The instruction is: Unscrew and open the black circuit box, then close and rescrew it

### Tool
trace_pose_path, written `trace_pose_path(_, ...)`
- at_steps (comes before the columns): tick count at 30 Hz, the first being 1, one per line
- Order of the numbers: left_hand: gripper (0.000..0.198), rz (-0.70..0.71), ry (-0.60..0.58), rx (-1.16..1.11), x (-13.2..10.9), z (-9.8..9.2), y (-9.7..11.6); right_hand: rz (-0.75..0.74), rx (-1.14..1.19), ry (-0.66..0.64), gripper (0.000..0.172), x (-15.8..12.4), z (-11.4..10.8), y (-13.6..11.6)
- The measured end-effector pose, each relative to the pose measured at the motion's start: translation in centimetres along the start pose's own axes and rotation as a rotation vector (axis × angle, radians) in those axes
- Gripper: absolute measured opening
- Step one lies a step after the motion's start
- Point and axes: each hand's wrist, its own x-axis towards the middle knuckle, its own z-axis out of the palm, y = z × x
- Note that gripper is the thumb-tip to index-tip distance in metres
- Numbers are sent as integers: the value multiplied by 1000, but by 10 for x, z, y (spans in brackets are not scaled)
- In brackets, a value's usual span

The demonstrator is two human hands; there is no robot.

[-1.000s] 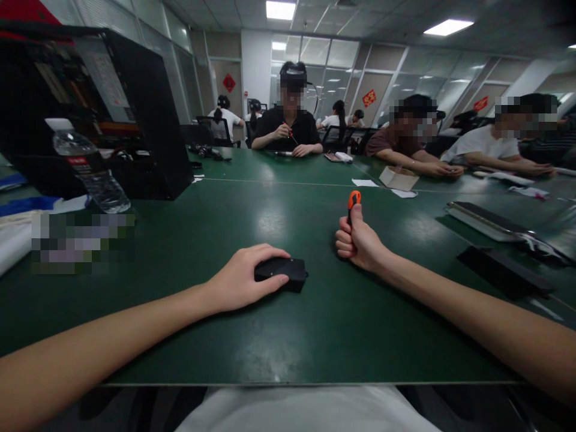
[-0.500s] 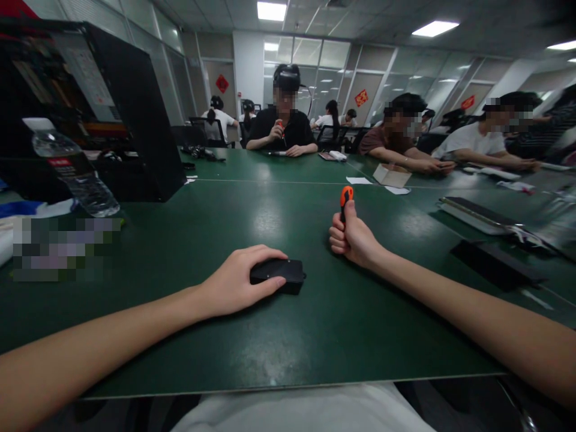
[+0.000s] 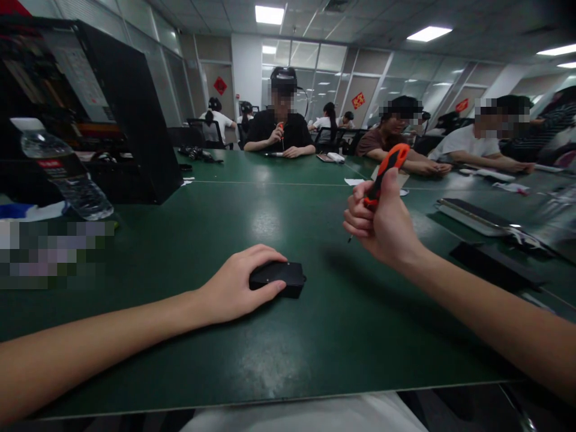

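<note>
1. A large office room with ceiling lights and glass partitions holds a long green table [image 3: 315, 348]. Several people sit along its far and far-right edges, each bent over their own things.
2. The left hand [image 3: 234, 288] lies palm down at the near centre of the table. Its fingers curve over the top of a small black box [image 3: 282, 275] and the thumb sits along the box's near side. This grip seems meant to press the box flat on the table so it cannot slide.
3. The box rests on the table with its right end sticking out past the fingertips, uncovered.
4. The right hand [image 3: 384, 231] is lifted clear of the table, to the right of the box and a little farther away. It is closed in a fist around a screwdriver [image 3: 390, 161].
5. The orange-and-black handle slants up and to the right out of the fist, while the thin shaft points down and to the left, toward the box but well apart from it. The fist grip looks suited to steady control of the tip.
6. At far left a water bottle [image 3: 63, 174] stands in front of a black computer case [image 3: 130, 114]. At right lie a flat grey-and-black device [image 3: 477, 215] and a dark panel [image 3: 495, 268], all out of the hands' way.
</note>
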Motion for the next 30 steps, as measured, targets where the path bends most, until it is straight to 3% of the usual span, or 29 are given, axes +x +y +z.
trace_pose_path(5,35,78,27,1,11,5,-2,12,52,-158,58,-6,43,-17)
trace_pose_path(10,32,68,-13,-8,18,7,-3,148,92,-272,70,0,72,8)
trace_pose_path(16,32,47,-3,-27,18,8,-5,244,105,-298,70,12,70,41)
trace_pose_path(24,33,81,-2,-50,18,8,-7,269,70,-399,68,12,65,40)
trace_pose_path(30,35,80,-4,-31,18,8,-7,274,65,-393,67,14,62,42)
